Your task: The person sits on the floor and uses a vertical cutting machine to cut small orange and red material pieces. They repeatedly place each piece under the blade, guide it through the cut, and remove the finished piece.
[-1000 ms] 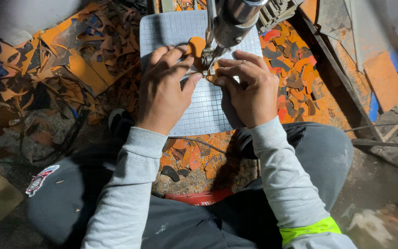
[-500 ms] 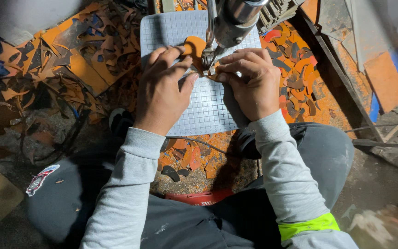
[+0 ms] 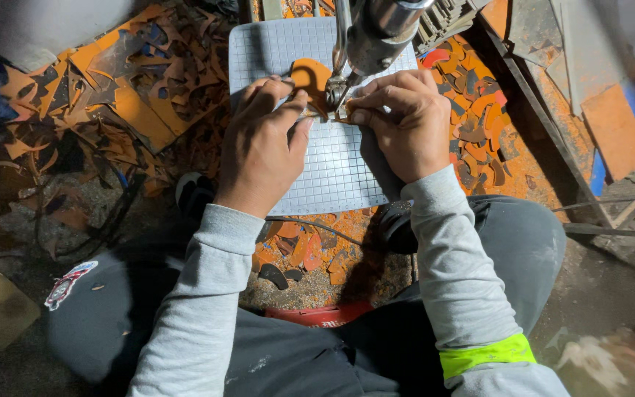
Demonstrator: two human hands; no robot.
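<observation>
A rounded orange leather piece (image 3: 310, 76) lies on a white gridded mat (image 3: 332, 169) under the metal head of a machine (image 3: 376, 29). My left hand (image 3: 262, 143) presses on the piece's left edge with its fingertips. My right hand (image 3: 398, 121) pinches the piece's right side just beside the machine's needle foot (image 3: 337, 88). Both hands rest on the mat, close together, and they cover the lower part of the piece.
Orange and dark leather scraps (image 3: 104, 95) are heaped to the left, with more offcuts (image 3: 472, 110) to the right and below the mat. A metal frame bar (image 3: 545, 140) runs along the right. A thin cable (image 3: 317, 224) crosses under the mat. My knees flank the work.
The orange piece has turned and shifted slightly under the machine foot. Both hands have edged forward with it.
</observation>
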